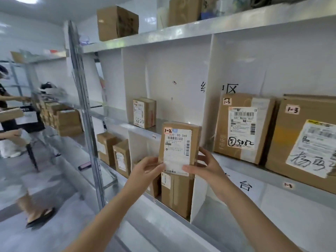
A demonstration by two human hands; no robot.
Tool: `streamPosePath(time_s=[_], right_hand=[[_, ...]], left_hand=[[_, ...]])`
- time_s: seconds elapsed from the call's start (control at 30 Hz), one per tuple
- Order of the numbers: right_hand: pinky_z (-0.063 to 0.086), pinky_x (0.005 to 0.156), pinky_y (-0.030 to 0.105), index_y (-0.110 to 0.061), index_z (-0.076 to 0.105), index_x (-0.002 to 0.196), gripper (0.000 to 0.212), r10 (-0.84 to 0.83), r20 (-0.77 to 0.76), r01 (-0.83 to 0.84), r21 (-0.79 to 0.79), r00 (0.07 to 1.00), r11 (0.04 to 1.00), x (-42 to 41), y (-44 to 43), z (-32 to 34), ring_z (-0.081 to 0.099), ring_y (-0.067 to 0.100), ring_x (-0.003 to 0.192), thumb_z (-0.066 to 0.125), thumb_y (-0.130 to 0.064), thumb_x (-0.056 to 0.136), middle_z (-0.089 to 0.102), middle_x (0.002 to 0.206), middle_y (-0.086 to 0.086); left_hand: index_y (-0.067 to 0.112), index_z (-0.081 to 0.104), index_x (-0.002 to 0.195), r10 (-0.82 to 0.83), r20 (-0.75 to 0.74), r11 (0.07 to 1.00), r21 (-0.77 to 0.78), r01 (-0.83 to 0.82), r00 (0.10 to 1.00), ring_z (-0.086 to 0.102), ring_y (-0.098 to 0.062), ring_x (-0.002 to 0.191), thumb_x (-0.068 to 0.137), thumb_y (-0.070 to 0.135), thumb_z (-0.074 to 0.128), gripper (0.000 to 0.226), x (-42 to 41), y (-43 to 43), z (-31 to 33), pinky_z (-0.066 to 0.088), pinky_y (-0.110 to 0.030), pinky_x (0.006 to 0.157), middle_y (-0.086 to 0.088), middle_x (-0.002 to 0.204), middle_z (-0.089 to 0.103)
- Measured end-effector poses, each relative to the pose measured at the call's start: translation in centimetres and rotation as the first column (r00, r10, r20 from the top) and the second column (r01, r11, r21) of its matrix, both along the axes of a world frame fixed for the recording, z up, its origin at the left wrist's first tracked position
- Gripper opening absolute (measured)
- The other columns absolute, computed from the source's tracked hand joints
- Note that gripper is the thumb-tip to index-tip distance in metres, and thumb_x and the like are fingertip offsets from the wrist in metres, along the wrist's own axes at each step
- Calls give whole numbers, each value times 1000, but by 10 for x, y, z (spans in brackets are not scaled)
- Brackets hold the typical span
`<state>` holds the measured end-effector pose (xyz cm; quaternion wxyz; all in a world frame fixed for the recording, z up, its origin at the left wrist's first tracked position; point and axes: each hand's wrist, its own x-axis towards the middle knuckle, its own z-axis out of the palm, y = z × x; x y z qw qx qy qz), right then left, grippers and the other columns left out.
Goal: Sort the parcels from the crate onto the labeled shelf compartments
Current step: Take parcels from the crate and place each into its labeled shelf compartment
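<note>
I hold a small brown parcel point(179, 146) upright in front of the metal shelf unit point(209, 30). Its white shipping label carries a red-edged "1-2" tag. My left hand point(150, 167) grips its lower left edge, and my right hand point(203, 163) grips its lower right side. The parcel hangs at the front edge of the middle shelf, where a small "1-2" mark point(154, 136) sits. One small box point(144, 112) stands in that compartment. Two bigger boxes tagged "1-3" point(242, 127) point(305, 140) fill the compartment to the right. The crate is not in view.
Lower compartments hold several brown boxes point(175, 193) point(113, 151). More cartons point(117, 22) stand on the top shelf. White dividers point(209, 84) split the compartments. At the far left another person point(11, 128) works at a second rack point(60, 120) in the aisle.
</note>
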<state>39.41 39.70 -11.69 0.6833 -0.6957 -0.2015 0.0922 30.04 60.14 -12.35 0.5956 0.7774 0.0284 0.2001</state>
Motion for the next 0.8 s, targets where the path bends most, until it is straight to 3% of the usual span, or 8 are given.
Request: streamPosePath(time_s=[0.2,0.37,0.5,0.6,0.73,0.8], right_hand=[[54,79,25,-48,42,127,89,-43,102,46,-24,994,999,72,52,36,61,2,102,95,-34,56,63,115,-19],[53,63,15,-48,38,128,92,-79,148,86,-43,986,995,102,94,35,58,2,106,94,-35,57,58,120,-19],[55,92,35,-42,37,138,99,-138,195,159,-98,971,982,128,108,36,58,9,113,94,-31,58,58,124,-15],[58,81,24,-41,35,141,96,-162,199,184,-101,967,978,142,115,33,60,0,107,91,-21,65,58,121,-20],[54,75,10,-63,32,128,88,-207,209,243,-167,956,955,150,121,27,56,-20,100,87,-25,71,58,110,-40],[55,79,13,-73,32,119,83,-222,206,265,-211,953,941,148,122,26,57,-19,103,85,-28,74,58,108,-46]], left_hand=[[28,59,117,55,80,998,-10,-54,995,66,4,92,93,31,60,24,70,38,27,54,-14,64,13,109,69],[33,60,109,91,98,996,-10,-90,991,63,7,96,94,26,60,16,113,73,21,50,-14,78,16,105,69],[34,62,109,32,96,995,95,-41,995,60,5,102,94,31,60,15,150,98,21,48,-19,88,21,106,68],[39,61,99,-44,141,992,125,26,989,60,8,99,94,30,60,11,177,108,17,48,-11,79,28,101,66],[39,58,102,-118,162,983,162,92,980,60,9,95,93,33,61,11,202,120,5,51,-17,81,26,102,65],[40,56,106,-151,172,970,215,113,973,60,6,93,92,38,59,15,211,126,2,51,-19,81,20,103,65]])
